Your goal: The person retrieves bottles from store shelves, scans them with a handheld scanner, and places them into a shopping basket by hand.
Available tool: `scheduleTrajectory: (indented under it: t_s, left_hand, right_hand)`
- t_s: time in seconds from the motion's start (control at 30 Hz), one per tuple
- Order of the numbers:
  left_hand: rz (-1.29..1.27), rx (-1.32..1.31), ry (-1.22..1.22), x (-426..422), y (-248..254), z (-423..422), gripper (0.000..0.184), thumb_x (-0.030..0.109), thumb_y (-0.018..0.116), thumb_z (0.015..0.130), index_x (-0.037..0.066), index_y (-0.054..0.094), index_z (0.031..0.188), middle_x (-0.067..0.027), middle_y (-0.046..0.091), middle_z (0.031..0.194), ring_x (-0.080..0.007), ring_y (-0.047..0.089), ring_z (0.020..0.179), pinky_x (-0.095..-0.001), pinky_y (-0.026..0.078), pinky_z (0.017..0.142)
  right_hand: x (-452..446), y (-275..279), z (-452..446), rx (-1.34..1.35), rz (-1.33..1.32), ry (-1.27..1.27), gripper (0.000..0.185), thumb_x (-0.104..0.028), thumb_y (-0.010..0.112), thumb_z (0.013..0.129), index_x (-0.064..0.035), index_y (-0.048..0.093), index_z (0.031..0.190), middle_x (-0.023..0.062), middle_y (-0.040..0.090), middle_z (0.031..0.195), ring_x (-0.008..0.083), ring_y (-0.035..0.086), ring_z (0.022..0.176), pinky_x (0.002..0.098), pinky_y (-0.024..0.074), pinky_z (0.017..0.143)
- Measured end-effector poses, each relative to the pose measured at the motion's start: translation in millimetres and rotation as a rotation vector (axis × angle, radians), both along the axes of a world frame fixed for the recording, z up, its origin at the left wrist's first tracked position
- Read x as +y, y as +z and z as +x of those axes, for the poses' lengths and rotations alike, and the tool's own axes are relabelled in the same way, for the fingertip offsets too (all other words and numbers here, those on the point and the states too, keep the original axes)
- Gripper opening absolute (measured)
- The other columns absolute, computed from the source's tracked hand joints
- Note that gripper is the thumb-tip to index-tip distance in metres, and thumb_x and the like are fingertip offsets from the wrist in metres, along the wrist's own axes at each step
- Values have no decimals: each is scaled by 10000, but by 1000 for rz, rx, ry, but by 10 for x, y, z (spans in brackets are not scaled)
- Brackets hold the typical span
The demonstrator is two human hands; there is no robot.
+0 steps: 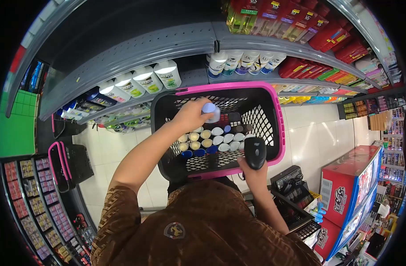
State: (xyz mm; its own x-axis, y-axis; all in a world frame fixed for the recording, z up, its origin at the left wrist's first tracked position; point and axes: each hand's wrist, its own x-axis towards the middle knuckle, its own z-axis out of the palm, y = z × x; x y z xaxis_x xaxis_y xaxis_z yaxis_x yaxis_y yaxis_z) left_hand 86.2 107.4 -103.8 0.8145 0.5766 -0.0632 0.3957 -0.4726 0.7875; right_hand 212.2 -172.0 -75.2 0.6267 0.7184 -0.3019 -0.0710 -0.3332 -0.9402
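My left hand (pixel 189 116) is closed around a small bottle with a pale lilac cap (pixel 209 107), held over the basket. In my right hand (pixel 255 174) is a black handheld barcode scanner (pixel 255 153), its head pointing away from me over the basket's near right side. Below both hands is a black mesh shopping basket with a pink rim (pixel 280 122). Several upright bottles stand in rows inside it, with cream caps (pixel 194 145), white caps (pixel 217 140) and blue caps (pixel 199 153). The lower part of the held bottle is blurred.
Shelves (pixel 123 66) curve across the far side, carrying white pump-type bottles (pixel 147 80) and red boxed goods (pixel 296 68). Another black basket (pixel 81 164) stands at left on the tiled floor (pixel 110 150). At right are a keyboard (pixel 288 177) and red boxes (pixel 336 190).
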Motion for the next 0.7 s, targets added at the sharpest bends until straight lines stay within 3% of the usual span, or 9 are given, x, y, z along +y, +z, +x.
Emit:
scheduleTrajectory:
  t_s: [0.03, 0.13, 0.2, 0.27, 0.4, 0.57, 0.67, 0.7]
  left_hand:
    - [86, 47, 20, 72, -267, 32, 403, 222, 781, 871, 46, 631, 1201, -229, 720, 1021, -373, 718, 957, -433, 564, 833]
    - [57, 213, 71, 275, -938, 62, 464, 252, 753, 885, 90, 588, 1287, -237, 716, 1047, -441, 680, 1001, -502, 538, 881]
    - [50, 278, 64, 364, -1347, 63, 469, 250, 726, 901, 111, 566, 1319, -233, 714, 1064, -435, 680, 1008, -513, 537, 883]
    - [61, 428, -4, 335, -1564, 51, 342, 238, 707, 904, 72, 596, 1182, -243, 715, 1042, -437, 685, 1009, -520, 538, 885]
    - [147, 543, -111, 325, -1943, -25, 315, 206, 688, 899, 29, 614, 1149, -240, 717, 1067, -414, 693, 1022, -510, 551, 894]
    - [72, 718, -114, 261, -2239, -64, 296, 80, 561, 908, 41, 642, 1191, -205, 724, 1137, -355, 693, 1104, -474, 502, 1002]
    - [151, 813, -197, 244, -2253, -57, 333, 82, 566, 910, 49, 645, 1232, -191, 723, 1162, -341, 694, 1116, -477, 481, 1030]
    - [151, 892, -248, 274, -2321, -26, 417, 69, 580, 902, 59, 610, 1318, -186, 707, 1219, -324, 679, 1161, -481, 467, 1050]
  right_hand:
    - [21, 49, -84, -4, 19, -31, 189, -65, 773, 868, -16, 670, 1018, -6, 666, 876, 88, 593, 780, 261, 489, 719]
    - [-56, -6, -166, 65, -44, -28, 173, -46, 759, 872, -12, 678, 1021, -3, 669, 859, 88, 597, 767, 265, 495, 707]
    - [-79, -55, -205, 74, -48, -50, 187, -43, 755, 871, -10, 679, 1038, 8, 676, 876, 89, 603, 748, 266, 501, 688]
    - [-124, -105, -248, 92, -57, -90, 216, -38, 747, 868, -6, 682, 1072, 29, 690, 910, 92, 615, 708, 267, 513, 650]
    - [-208, -183, -241, 58, -126, -136, 204, -57, 762, 883, -6, 689, 1067, 19, 686, 876, 87, 622, 730, 257, 508, 668]
    - [-289, -91, -111, 123, -147, -137, 217, -70, 773, 883, -11, 685, 1074, 23, 689, 886, 91, 626, 744, 259, 510, 676]
    - [-325, -45, -38, 121, -139, -155, 223, -66, 772, 881, -15, 683, 1079, 25, 691, 901, 90, 625, 753, 259, 510, 682]
    - [-344, -37, -11, 128, -132, -174, 224, -61, 769, 879, -16, 681, 1081, 25, 690, 907, 90, 624, 757, 261, 511, 684]
